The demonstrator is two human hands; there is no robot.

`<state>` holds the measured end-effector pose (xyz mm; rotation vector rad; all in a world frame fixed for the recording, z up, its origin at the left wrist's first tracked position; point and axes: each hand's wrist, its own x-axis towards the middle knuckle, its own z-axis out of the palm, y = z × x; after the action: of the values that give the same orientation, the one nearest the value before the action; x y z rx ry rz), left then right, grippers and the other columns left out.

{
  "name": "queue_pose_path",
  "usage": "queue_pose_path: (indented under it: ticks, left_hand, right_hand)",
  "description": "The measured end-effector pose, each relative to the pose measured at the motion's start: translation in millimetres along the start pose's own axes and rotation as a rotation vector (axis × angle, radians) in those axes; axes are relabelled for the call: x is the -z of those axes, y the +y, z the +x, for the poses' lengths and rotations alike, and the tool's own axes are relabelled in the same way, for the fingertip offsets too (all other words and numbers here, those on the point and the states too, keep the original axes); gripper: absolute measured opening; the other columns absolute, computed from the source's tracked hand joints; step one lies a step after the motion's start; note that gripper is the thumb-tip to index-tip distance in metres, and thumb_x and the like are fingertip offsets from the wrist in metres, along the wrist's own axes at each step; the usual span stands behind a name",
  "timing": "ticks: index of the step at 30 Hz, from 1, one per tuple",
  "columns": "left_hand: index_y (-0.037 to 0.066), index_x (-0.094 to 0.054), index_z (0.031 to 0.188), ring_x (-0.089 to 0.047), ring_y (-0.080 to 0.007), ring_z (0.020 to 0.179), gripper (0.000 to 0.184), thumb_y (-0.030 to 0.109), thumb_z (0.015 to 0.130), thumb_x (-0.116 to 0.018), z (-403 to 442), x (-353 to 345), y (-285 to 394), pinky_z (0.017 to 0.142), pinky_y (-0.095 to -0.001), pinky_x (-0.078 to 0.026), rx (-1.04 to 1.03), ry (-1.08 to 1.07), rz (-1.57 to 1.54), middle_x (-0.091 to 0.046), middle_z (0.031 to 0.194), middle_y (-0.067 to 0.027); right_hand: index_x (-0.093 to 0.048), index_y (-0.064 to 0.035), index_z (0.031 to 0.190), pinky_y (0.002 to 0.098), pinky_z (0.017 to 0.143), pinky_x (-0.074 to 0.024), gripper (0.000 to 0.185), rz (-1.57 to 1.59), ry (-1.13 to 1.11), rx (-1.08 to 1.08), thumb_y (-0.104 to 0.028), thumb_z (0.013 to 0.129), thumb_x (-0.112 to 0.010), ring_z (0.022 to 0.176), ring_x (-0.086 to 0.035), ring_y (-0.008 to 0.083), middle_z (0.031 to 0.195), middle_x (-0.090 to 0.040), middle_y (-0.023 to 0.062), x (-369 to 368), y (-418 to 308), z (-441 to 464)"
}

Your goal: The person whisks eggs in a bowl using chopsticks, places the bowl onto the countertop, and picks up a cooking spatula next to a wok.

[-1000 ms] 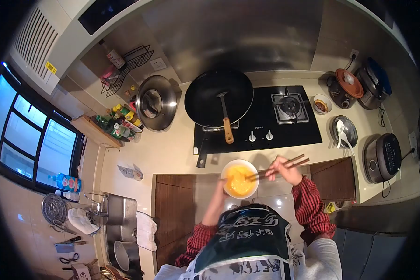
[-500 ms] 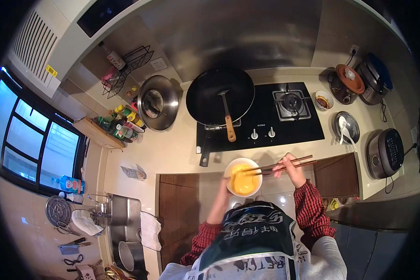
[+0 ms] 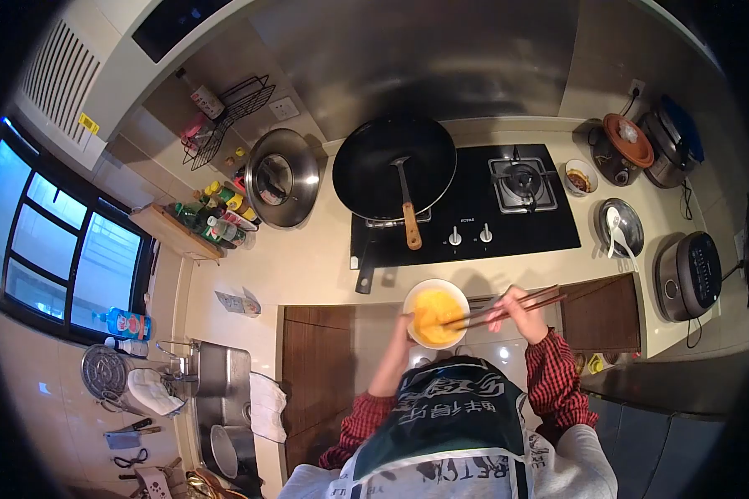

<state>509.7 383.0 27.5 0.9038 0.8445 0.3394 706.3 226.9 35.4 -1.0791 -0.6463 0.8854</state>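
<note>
A white bowl [image 3: 459,293] of beaten egg [image 3: 433,309] is held in front of my body, just off the counter's front edge. My left hand [image 3: 401,334] grips the bowl's left side, its fingers partly hidden behind the rim. Dark wooden chopsticks [image 3: 499,311] are in my right hand [image 3: 518,313], closed around them near their upper part. Their tips dip into the yellow egg, which looks smeared by motion. Beyond the bowl, a black wok [image 3: 366,166] sits on the left burner, with a wooden-handled spatula [image 3: 408,212] lying in it.
The gas stove [image 3: 516,237] has a bare right burner [image 3: 523,180]. To the right stand a small sauce bowl [image 3: 580,177], a metal bowl with a white spoon [image 3: 614,224] and a rice cooker [image 3: 688,274]. A large steel lid [image 3: 304,179], bottles [image 3: 225,216] and the sink [image 3: 225,374] are leftward.
The chopstick tips have shifted lower in the bowl, and their upper ends tilt more upward. My right hand has moved slightly left and down. The bowl stays in my left hand.
</note>
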Motion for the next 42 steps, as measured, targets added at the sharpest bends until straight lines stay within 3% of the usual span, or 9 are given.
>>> queue_pose_path:
  ticks: [2,5,14,17,25,29,34,37,42]
  left_hand:
    - [-0.002,-0.035,0.12,-0.044,-0.0224,0.11,0.055,0.036,0.08,-0.04,-2.1,-3.0,3.5,0.089,-0.036,-0.037,0.003,-0.008,-0.009,-0.043,0.118,-0.015]
    - [-0.002,-0.034,0.12,-0.044,-0.0223,0.109,0.055,0.036,0.08,-0.04,4.1,-2.5,-2.2,0.089,-0.036,-0.037,0.0,0.001,-0.002,-0.043,0.118,-0.0148]
    - [-0.002,-0.034,0.12,-0.044,-0.0222,0.11,0.056,0.036,0.08,-0.039,0.3,-1.3,0.9,0.089,-0.0361,-0.037,0.013,-0.014,-0.013,-0.044,0.118,-0.0144]
    - [-0.002,-0.034,0.12,-0.044,-0.0221,0.11,0.056,0.036,0.08,-0.039,0.8,-5.0,2.9,0.089,-0.0362,-0.036,0.004,-0.004,-0.023,-0.043,0.118,-0.0146]
    - [-0.003,-0.034,0.12,-0.043,-0.0226,0.111,0.055,0.035,0.08,-0.04,-12.5,-14.2,11.1,0.091,-0.0366,-0.035,0.032,0.003,-0.021,-0.043,0.119,-0.0149]
    - [-0.003,-0.034,0.12,-0.042,-0.0226,0.111,0.055,0.035,0.08,-0.04,-5.1,-5.8,1.8,0.091,-0.0369,-0.035,0.013,-0.005,-0.056,-0.043,0.119,-0.0148]
    - [-0.003,-0.034,0.12,-0.043,-0.0226,0.111,0.055,0.035,0.081,-0.039,-8.4,-10.2,6.2,0.091,-0.0369,-0.035,0.031,-0.022,-0.062,-0.043,0.119,-0.0145]
    - [-0.002,-0.034,0.12,-0.043,-0.0222,0.111,0.054,0.035,0.082,-0.037,-8.1,-5.3,3.6,0.091,-0.0366,-0.035,0.031,-0.046,-0.081,-0.043,0.119,-0.0142]
    - [-0.002,-0.035,0.119,-0.043,-0.021,0.11,0.052,0.034,0.083,-0.036,-1.0,-0.7,-2.5,0.091,-0.0356,-0.035,0.022,-0.004,-0.068,-0.044,0.119,-0.0135]
  right_hand:
    - [-0.042,0.0018,0.082,0.0309,0.051,-0.049,0.021,-0.063,0.145,0.054,-0.017,0.09,-0.036,0.057,-0.058,0.0218,0.072,-0.058,0.0184,-3.8,-4.7,2.9]
    - [-0.042,0.0019,0.082,0.0307,0.051,-0.0489,0.021,-0.114,-0.16,-0.04,-0.016,0.09,-0.036,0.058,-0.058,0.0216,0.072,-0.058,0.0184,-4.2,-7.6,-1.7]
    - [-0.043,0.0022,0.083,0.0296,0.053,-0.0486,0.018,-0.089,0.061,0.048,-0.014,0.089,-0.037,0.06,-0.058,0.0216,0.075,-0.058,0.0186,3.0,-3.4,5.4]
    - [-0.043,0.0021,0.082,0.029,0.053,-0.0486,0.018,-0.164,-0.24,0.004,-0.014,0.089,-0.037,0.06,-0.058,0.0207,0.074,-0.058,0.018,-1.5,-15.1,-0.9]
    - [-0.043,0.0021,0.082,0.028,0.052,-0.048,0.02,0.013,0.06,0.024,-0.016,0.089,-0.038,0.059,-0.058,0.02,0.075,-0.058,0.0184,-0.1,-4.6,8.5]
    - [-0.043,0.0016,0.083,0.0282,0.053,-0.0486,0.018,-0.11,-0.245,-0.059,-0.015,0.089,-0.037,0.06,-0.058,0.021,0.075,-0.058,0.0188,-1.7,-17.8,4.6]
    - [-0.043,0.0016,0.082,0.0292,0.053,-0.049,0.017,-0.161,-0.23,-0.049,-0.012,0.089,-0.036,0.061,-0.058,0.021,0.076,-0.058,0.0186,2.4,-5.3,5.1]
    - [-0.043,0.0015,0.083,0.0298,0.053,-0.0489,0.016,0.017,0.018,0.064,-0.012,0.089,-0.036,0.062,-0.058,0.0213,0.076,-0.058,0.0185,0.7,-7.3,7.8]
    - [-0.044,0.0028,0.081,0.0289,0.053,-0.0491,0.017,0.028,-0.075,0.019,-0.011,0.089,-0.038,0.061,-0.059,0.0204,0.075,-0.059,0.0176,0.6,-6.8,7.8]
